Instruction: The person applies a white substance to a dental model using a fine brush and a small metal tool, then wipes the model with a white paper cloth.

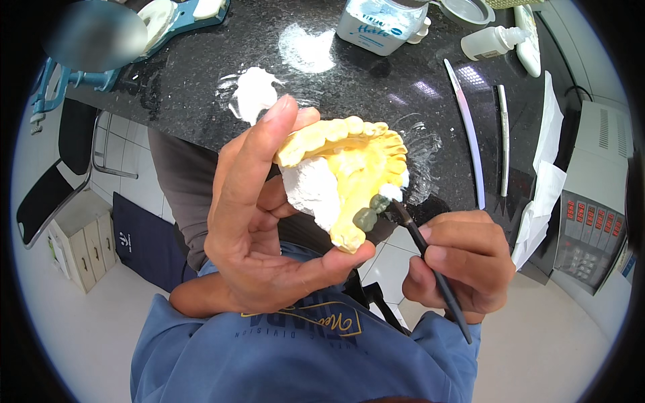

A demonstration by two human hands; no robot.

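My left hand (pixel 248 228) grips a yellow plaster dental cast (pixel 363 158) by its edges, thumb low and fingers behind and above. A lump of white plaster (pixel 312 195) fills the side of the cast near my palm. Two dark green wax teeth (pixel 368 215) sit in the tooth row at its right, beside a small white tooth (pixel 391 193). Between its thumb and fingers my right hand (pixel 467 258) pinches a thin black-handled brush (pixel 440 282). The brush's tip is right by the green teeth; whether it touches them I cannot tell.
On the black speckled worktop (pixel 195 87) lie white powder heaps (pixel 255 93), a lilac-handled tool (pixel 468 127) and a slim metal instrument (pixel 504 141). A plastic tub (pixel 379 27) and a white dropper bottle (pixel 494 43) stand at the back. A grey device with red displays (pixel 591 201) is at right.
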